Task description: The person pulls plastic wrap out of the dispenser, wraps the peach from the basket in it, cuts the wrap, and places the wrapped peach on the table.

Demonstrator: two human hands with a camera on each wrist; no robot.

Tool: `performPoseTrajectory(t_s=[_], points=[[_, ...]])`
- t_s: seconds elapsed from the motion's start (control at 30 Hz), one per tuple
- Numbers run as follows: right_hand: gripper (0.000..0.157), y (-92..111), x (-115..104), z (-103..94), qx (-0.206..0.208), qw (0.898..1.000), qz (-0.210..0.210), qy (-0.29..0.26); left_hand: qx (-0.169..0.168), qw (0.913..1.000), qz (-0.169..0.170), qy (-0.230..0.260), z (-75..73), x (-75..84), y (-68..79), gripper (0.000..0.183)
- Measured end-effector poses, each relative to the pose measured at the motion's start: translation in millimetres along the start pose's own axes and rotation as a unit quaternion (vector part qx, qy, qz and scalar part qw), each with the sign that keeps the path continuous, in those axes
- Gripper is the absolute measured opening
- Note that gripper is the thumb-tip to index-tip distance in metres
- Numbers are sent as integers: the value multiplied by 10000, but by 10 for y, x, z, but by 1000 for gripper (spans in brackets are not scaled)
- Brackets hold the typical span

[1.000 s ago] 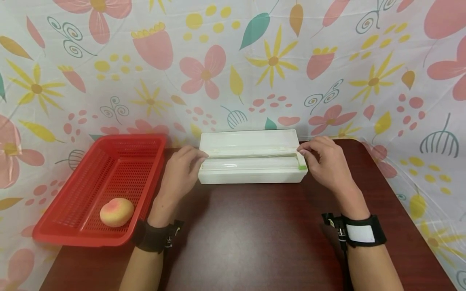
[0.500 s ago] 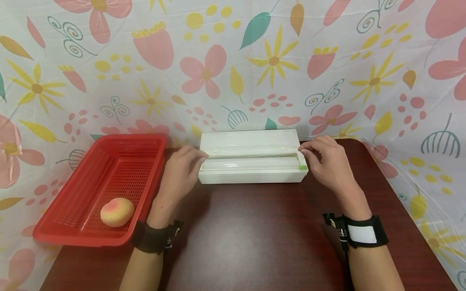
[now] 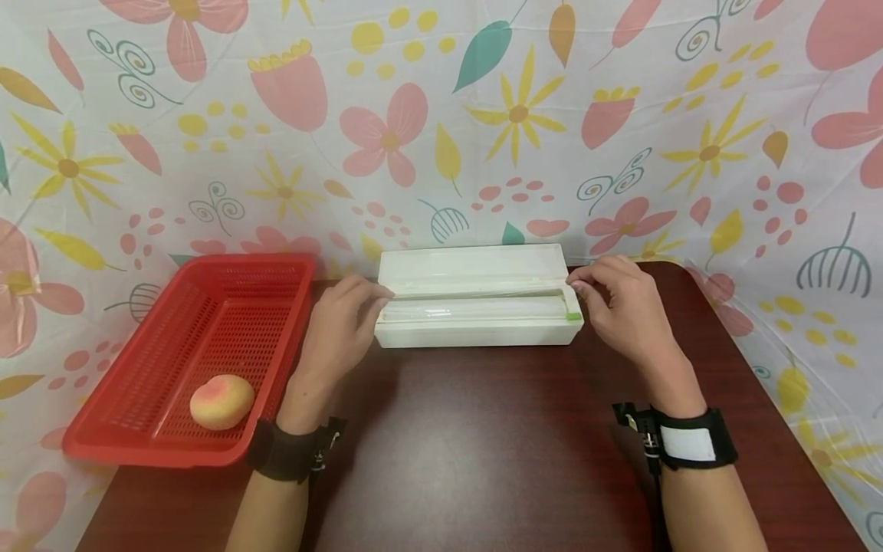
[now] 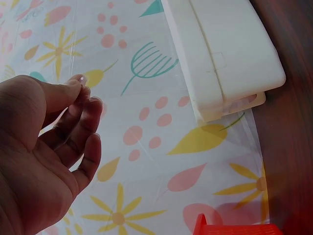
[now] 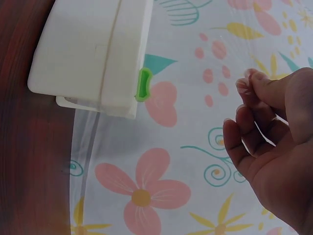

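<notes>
A white cling film dispenser stands at the back of the table, its lid raised behind. Inside, a clear roll shows. At the dispenser's left end, my left hand pinches the edge of clear cling film between thumb and forefinger. My right hand pinches the film at the opposite end. A thin film edge runs between both hands, above the roll. Both wrist views show thumb and forefinger together, with the film barely visible. A green slider sits at the dispenser's right end.
To the left, a red plastic basket holds a peach. The dark brown table ends at a flower-patterned cloth hanging close behind the dispenser.
</notes>
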State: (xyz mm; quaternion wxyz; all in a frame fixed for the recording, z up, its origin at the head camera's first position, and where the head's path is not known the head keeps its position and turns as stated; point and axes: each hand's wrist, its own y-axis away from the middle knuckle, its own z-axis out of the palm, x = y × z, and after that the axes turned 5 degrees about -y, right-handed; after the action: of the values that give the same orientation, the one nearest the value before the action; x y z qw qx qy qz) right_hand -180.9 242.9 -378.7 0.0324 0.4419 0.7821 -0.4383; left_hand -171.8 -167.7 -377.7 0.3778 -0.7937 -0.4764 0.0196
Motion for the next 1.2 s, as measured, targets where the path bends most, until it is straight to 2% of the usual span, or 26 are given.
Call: performPoseTrajectory(t_s=[1.2], points=[[11, -1, -70, -93, 82, 10000, -30, 9, 164, 9996, 214, 18, -92, 83, -10, 6]])
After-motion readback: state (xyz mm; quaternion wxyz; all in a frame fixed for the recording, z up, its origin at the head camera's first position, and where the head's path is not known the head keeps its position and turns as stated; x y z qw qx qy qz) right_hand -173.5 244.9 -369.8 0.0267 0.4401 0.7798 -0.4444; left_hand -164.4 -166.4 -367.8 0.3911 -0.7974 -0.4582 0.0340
